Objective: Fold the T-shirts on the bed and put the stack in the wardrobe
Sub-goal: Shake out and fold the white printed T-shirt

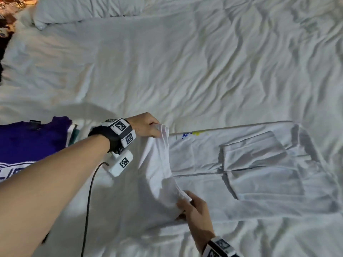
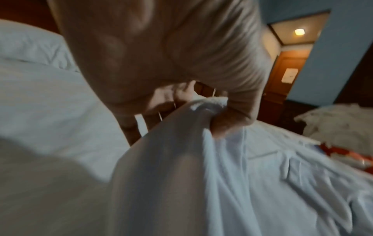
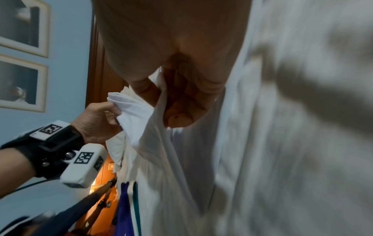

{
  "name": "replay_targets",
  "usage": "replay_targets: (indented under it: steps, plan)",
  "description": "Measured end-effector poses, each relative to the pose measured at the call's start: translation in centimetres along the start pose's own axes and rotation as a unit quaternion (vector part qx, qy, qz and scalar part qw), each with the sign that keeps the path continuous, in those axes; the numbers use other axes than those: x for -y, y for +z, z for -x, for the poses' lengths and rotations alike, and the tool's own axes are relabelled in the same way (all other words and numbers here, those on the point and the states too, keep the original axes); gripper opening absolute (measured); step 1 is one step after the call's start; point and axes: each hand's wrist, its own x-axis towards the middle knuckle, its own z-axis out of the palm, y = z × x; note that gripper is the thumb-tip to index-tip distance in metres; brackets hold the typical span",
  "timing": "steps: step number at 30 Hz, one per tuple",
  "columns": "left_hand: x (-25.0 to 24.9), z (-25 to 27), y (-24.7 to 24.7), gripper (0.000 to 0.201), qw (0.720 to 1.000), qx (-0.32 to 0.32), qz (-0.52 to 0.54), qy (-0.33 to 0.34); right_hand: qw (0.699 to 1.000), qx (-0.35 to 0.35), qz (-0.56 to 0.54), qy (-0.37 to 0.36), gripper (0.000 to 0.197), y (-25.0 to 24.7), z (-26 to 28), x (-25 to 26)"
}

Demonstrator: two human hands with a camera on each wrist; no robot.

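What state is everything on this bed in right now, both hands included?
white T-shirt: spread on the bed, sleeves folded in, one end lifted
left hand: grips a corner of the lifted end
right hand: grips the other corner
purple T-shirt: lies flat beside the left arm
pillow: lies at the head of the bed
bed sheet: wrinkled

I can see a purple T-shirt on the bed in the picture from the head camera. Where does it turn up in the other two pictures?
Head: purple T-shirt lies at the left edge, beside the left hand.
Left wrist: not in it.
Right wrist: a purple strip at the bottom, left of centre.
Shared landmark: the white T-shirt that both hands grip, also seen from the left wrist and the right wrist.
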Motion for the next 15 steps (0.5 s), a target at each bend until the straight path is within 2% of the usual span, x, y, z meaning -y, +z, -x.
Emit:
replay_targets:
  steps: [5,8,10,12,15]
  plan:
    - [-10.7,-5.3,2.5,0.021,0.998,0.018,0.046,0.05,0.991,-0.104,-0.042,-0.076,0.015,-9.7,1.2,4.4]
    - [-17.5,-8.5,5.0,0.018,0.99,0.017,0.122,0.07,0.975,-0.185,-0.063,-0.102,0.032,-16.5,1.7,5.8]
    - [-21.3,-10.7,7.6,0.026,0.988,0.011,0.135,0.081,0.966,-0.231,-0.056,-0.101,0.028,-20.4,1.8,5.9]
    - [-23.5,-12.9,10.7,0.028,0.992,0.001,0.1,0.075,0.961,-0.264,-0.031,-0.073,0.027,-23.3,1.5,5.5]
    - [-24.5,-15.2,13.8,0.018,0.998,-0.031,-0.007,0.054,0.964,-0.262,0.012,-0.045,0.021,-25.2,0.9,5.6]
